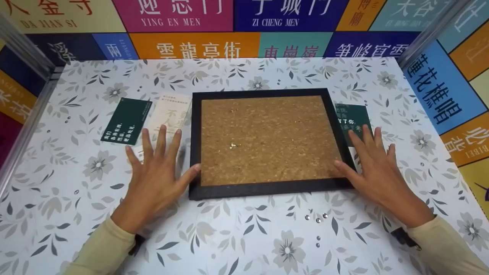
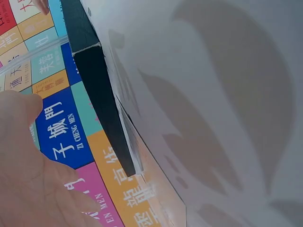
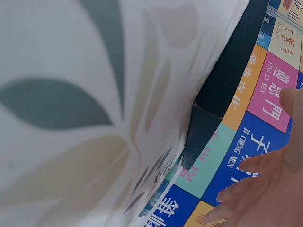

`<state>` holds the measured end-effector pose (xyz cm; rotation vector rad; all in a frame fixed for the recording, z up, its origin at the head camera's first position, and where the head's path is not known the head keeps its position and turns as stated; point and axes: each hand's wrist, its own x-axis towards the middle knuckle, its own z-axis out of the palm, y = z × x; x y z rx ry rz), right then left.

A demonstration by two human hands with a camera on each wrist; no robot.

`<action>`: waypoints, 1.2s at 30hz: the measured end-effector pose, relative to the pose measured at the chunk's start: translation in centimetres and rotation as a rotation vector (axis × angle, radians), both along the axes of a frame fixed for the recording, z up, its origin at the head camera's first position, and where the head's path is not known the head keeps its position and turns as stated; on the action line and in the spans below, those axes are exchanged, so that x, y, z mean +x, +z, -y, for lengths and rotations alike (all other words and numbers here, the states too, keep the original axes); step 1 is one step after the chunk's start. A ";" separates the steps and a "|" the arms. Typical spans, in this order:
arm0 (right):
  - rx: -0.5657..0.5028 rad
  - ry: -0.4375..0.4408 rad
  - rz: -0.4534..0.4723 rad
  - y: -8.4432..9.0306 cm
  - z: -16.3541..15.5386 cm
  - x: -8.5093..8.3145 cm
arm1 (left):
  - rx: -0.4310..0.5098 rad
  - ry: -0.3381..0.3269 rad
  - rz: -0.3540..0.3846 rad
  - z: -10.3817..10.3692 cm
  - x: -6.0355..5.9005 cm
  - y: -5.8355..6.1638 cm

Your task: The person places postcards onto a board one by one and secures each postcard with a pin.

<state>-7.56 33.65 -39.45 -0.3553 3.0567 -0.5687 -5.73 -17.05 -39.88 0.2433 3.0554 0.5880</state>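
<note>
A cork board in a black frame lies flat on the table. My left hand is spread at its left side, fingers straight, with the thumb tip overlapping the frame's left edge. On the right side my right hand is likewise spread, its thumb reaching over the frame's lower right part. Neither hand grips anything. In the left wrist view the palm hovers beside the dark frame edge; the right wrist view has the other palm near a frame corner. Small shiny bits sit on the cork.
Left of the board lie a dark green card and a cream card. Another green card is partly beneath the right fingers. Several small silver pieces are scattered in front. A colourful sign-covered wall rises behind the floral tabletop.
</note>
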 end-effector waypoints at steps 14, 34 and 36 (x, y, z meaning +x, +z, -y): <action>-0.030 -0.142 0.044 0.5 -1.4 -1.9 | 0.276 0.118 0.002 -0.6 -1.2 -0.1; 0.011 -0.267 0.119 0.1 -3.2 -6.8 | 0.428 0.104 -0.034 -1.2 -2.5 -4.4; 0.015 -0.279 0.137 0.0 -3.5 -7.2 | 0.425 0.099 -0.033 -1.2 -2.7 -4.8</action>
